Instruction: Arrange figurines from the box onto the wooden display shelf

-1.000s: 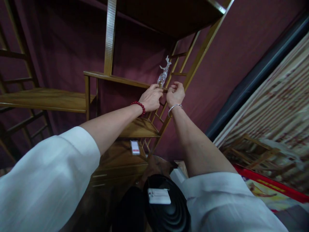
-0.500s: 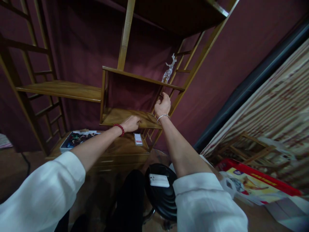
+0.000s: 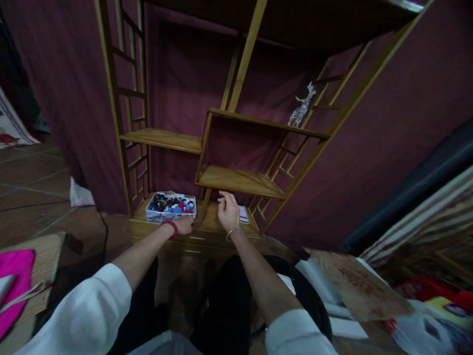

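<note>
Dim light left the upper centre of the frame, under the top shelf (image 3: 384, 22), and the lower centre nearly black, while the white sleeves (image 3: 92, 305) at the bottom stood out brightest. A glare whitened that shelf's edge at upper right, and the clear deer figurine (image 3: 301, 108) below it glinted against the dull wall (image 3: 373, 162). Wide-angle stretch tilted the uprights outward, softness blurred the lower right, and the box's (image 3: 154, 216) small contents lacked crisp detail.
</note>
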Demonstrator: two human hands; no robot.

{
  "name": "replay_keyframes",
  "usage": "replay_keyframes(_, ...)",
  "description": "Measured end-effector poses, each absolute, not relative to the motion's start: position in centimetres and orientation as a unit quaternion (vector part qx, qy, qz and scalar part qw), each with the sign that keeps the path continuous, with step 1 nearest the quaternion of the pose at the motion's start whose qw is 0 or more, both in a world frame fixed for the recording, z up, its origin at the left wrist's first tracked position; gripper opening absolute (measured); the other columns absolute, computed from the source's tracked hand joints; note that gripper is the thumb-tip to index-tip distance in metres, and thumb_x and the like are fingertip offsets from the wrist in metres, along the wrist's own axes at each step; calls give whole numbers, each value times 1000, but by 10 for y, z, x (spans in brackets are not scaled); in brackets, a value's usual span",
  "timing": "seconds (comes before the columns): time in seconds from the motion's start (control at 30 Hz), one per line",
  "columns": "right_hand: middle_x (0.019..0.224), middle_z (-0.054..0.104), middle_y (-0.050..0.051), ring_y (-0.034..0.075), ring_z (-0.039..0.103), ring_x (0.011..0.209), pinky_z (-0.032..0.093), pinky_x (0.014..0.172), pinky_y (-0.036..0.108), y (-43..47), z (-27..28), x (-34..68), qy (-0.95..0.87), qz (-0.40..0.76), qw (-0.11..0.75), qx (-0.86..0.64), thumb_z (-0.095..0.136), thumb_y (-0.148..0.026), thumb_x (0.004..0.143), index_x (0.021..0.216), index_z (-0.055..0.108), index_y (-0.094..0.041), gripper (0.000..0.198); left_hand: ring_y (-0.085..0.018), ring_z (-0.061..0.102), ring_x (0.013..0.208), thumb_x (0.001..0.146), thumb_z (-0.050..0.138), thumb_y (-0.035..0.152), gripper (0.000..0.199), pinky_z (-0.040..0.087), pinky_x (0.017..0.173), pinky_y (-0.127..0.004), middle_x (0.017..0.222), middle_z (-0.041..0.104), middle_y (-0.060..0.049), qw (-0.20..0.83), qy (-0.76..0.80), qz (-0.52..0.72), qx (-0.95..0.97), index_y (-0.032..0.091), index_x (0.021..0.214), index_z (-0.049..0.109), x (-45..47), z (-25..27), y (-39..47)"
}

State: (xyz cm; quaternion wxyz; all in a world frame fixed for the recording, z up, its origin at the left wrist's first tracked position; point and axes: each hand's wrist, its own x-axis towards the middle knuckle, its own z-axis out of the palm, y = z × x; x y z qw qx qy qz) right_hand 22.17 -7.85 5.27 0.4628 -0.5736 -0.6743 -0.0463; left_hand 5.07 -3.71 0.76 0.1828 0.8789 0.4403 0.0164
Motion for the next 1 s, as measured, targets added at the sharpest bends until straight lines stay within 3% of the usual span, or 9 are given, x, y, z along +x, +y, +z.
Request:
replay_keyframes(0.23, 98, 61, 4, 16, 59, 89, 44, 84, 24, -61, -1, 170, -746, 41, 324, -580, 37, -8, 77, 100, 59, -22, 35, -22, 60, 87, 70, 46, 14, 29, 44, 74, -29, 94, 66, -13, 173, 494, -3, 852, 15, 90, 66, -1, -15, -43)
replay_keyframes(0.43, 100, 63, 6, 16, 59, 91, 43, 85, 24, -37, -25, 150, -767, 69, 261, -582, 40, -7, 76, 95, 62, -20, 32, -24, 57, 96, 73, 42, 13, 33, 42, 82, -30, 99, 63, -16, 132, 545, 42, 827, 11, 98, 63, -23, -32, -24)
replay_keyframes(0.63, 103, 63, 5, 15, 58, 97, 41, 87, 23, -11, -45, 140, -776, 94, 206, -588, 43, -8, 76, 98, 62, -20, 32, -21, 36, 122, 74, 39, 11, 43, 23, 104, -29, 123, 50, -14, 95, 578, 102, 804, 8, 115, 53, -26, -58, -3)
replay_keyframes(0.83, 116, 57, 5, 16, 51, 107, 37, 93, 24, 15, -56, 135, -780, 94, 177, -593, 44, -15, 77, 108, 58, -20, 34, -21, 28, 127, 69, 42, 7, 48, 22, 105, -29, 131, 41, -16, 81, 611, 163, 771, 5, 116, 52, -18, -82, 15)
replay_keyframes(1.0, 123, 53, 7, 18, 36, 122, 26, 103, 29, 37, -68, 135, -787, 98, 138, -593, 39, -26, 84, 117, 53, -15, 38, -24, 25, 128, 76, 38, 11, 43, 20, 105, -36, 128, 47, -14, 26, 612, 197, 766, 8, 116, 52, -9, -87, 30)
